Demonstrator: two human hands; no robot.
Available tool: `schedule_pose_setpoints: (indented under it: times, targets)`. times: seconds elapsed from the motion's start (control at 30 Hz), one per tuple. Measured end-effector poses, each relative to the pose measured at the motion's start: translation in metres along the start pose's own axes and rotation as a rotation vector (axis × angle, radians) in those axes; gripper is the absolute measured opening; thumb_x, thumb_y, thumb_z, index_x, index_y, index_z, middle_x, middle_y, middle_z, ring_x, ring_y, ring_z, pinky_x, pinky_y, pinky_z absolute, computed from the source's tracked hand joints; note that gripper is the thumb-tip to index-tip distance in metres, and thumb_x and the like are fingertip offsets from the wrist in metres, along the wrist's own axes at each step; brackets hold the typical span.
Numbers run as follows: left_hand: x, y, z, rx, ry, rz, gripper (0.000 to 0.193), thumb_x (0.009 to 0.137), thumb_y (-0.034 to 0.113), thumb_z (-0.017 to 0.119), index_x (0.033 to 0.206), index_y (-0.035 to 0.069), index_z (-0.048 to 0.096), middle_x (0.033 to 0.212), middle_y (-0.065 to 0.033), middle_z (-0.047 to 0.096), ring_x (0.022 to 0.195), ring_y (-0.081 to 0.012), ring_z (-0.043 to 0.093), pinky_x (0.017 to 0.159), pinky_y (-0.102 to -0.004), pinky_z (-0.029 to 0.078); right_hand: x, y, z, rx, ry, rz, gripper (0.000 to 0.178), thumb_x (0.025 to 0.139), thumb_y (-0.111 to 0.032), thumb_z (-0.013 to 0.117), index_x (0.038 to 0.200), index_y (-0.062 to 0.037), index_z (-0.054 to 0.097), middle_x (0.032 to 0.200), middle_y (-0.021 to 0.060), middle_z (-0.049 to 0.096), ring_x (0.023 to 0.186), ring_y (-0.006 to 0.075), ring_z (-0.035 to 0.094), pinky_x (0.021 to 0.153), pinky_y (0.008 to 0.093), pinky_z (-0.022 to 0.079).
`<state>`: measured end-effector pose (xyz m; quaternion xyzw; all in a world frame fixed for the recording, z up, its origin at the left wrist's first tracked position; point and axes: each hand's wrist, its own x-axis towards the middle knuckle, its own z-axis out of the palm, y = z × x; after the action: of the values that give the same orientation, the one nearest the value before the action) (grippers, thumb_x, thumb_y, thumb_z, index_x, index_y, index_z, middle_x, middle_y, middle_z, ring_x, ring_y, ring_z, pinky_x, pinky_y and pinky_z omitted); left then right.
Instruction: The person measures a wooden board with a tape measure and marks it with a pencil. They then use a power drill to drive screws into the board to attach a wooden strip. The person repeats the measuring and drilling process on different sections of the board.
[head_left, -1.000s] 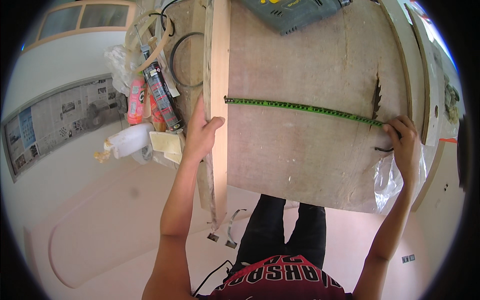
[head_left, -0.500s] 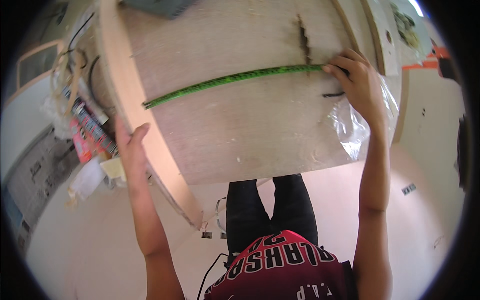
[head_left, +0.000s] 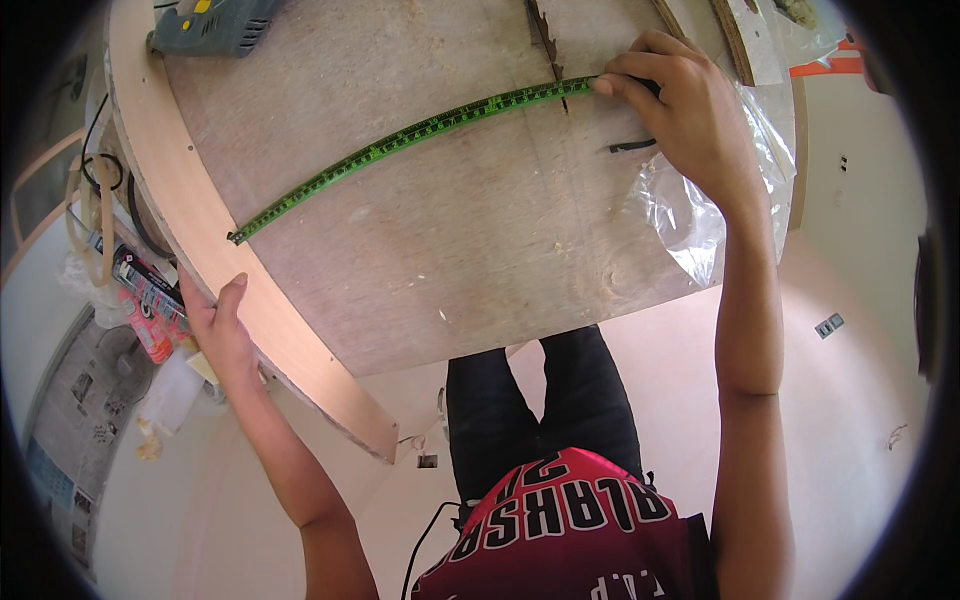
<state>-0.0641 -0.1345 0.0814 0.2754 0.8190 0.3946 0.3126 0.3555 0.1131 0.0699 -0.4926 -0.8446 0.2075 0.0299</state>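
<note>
A green tape measure blade (head_left: 400,142) with dark markings stretches across a worn plywood worktop (head_left: 450,230). Its hooked end lies on the inner edge of a pale wooden board (head_left: 230,205) along the worktop's left side. My right hand (head_left: 695,120) is closed around the other end of the tape, with thumb and fingers pinching the blade; any case is hidden by the hand. On the left, my left hand (head_left: 222,335) grips the board's outer edge, thumb on the upper face and fingers out of sight beneath.
A grey power tool (head_left: 215,28) sits at the far left. Clear plastic film (head_left: 690,220) lies under my right forearm. A jagged dark saw blade (head_left: 545,40) rests at the back. Beside my left hand are a black cartridge tube (head_left: 145,280) and a pink-red package (head_left: 148,330).
The worktop and board have shifted left in the view, and more of the power tool shows. The tape slants more steeply and bows more. Both hands keep their holds.
</note>
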Motion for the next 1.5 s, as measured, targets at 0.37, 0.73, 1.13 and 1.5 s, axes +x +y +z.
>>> schedule_pose_setpoints:
  times: [0.37,0.73,1.13,1.5]
  targets:
    - [0.011,-0.002,-0.009,0.148,-0.018,0.123,0.080,0.083,-0.008,0.064,0.157,-0.006,0.035,0.151,-0.0168,0.051,0.136,-0.0228,0.051,0.114,-0.0325,0.038,0.003,-0.009,-0.002,0.047,-0.032,0.040,0.028,0.095,-0.028,0.069,0.100,-0.0022,0.078,0.097,0.0099,0.068,0.097,0.0309,0.065,0.086,0.0432,0.051]
    - [0.010,0.006,-0.009,0.092,-0.100,0.084,0.082,0.083,-0.005,0.062,0.159,-0.005,0.030,0.153,-0.0186,0.048,0.140,-0.0243,0.047,0.117,-0.0339,0.036,0.009,-0.016,-0.002,0.066,-0.042,0.090,0.028,0.095,-0.028,0.070,0.101,-0.0015,0.079,0.095,0.0080,0.068,0.093,0.0252,0.066,0.084,0.0409,0.052]
    - [0.006,0.009,-0.003,0.085,-0.036,0.048,0.080,0.083,-0.006,0.063,0.158,-0.005,0.033,0.151,-0.0173,0.051,0.138,-0.0235,0.049,0.115,-0.0340,0.037,0.007,-0.012,0.002,0.037,-0.045,0.081,0.028,0.095,-0.027,0.071,0.100,-0.0012,0.079,0.095,0.0077,0.068,0.092,0.0246,0.066,0.083,0.0397,0.052]
    - [0.006,0.001,-0.007,0.005,-0.072,0.055,0.080,0.083,-0.004,0.063,0.158,-0.003,0.033,0.151,-0.0180,0.049,0.138,-0.0246,0.049,0.115,-0.0342,0.038,0.006,-0.018,0.001,0.028,-0.043,0.141,0.027,0.096,-0.028,0.070,0.100,-0.0025,0.079,0.096,0.0069,0.068,0.092,0.0232,0.066,0.083,0.0372,0.053]
